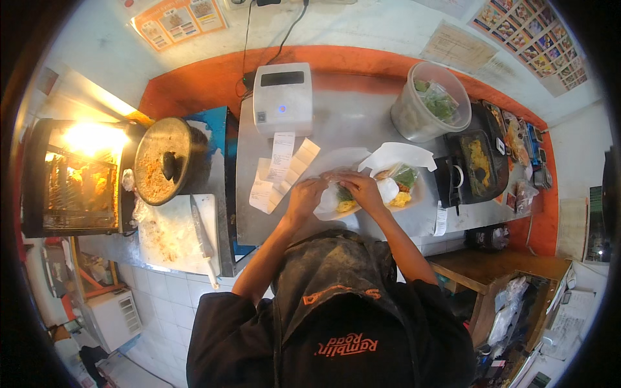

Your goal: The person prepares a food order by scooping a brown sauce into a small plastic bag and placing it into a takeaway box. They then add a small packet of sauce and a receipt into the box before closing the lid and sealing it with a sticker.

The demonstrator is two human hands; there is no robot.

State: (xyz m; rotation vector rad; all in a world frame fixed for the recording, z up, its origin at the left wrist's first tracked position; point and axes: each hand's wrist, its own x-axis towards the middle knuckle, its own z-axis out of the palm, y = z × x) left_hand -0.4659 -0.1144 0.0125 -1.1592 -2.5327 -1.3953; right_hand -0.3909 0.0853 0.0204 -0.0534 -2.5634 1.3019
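Observation:
My left hand (308,195) and my right hand (363,190) meet above an open paper takeaway box (327,213). Their fingers pinch what looks like a piece of clear plastic (335,177); its full shape is hidden. Inside that box, yellow food (346,207) and some green leaves show below my right fingers. A second open takeaway box (416,198) stands just to the right, its white lid (400,154) folded back. It holds a bag of greens (405,175), a white rounded item (387,189) and more yellow food (400,199).
Behind the boxes are a label printer (283,99) with printed paper strips (281,162) and a plastic tub (412,109) of bagged greens. A black container (478,165) stands right. Leftward are a knife (201,225) on a cutting board (165,242), a lidded pot (162,160) and a lit glass-fronted oven (80,179).

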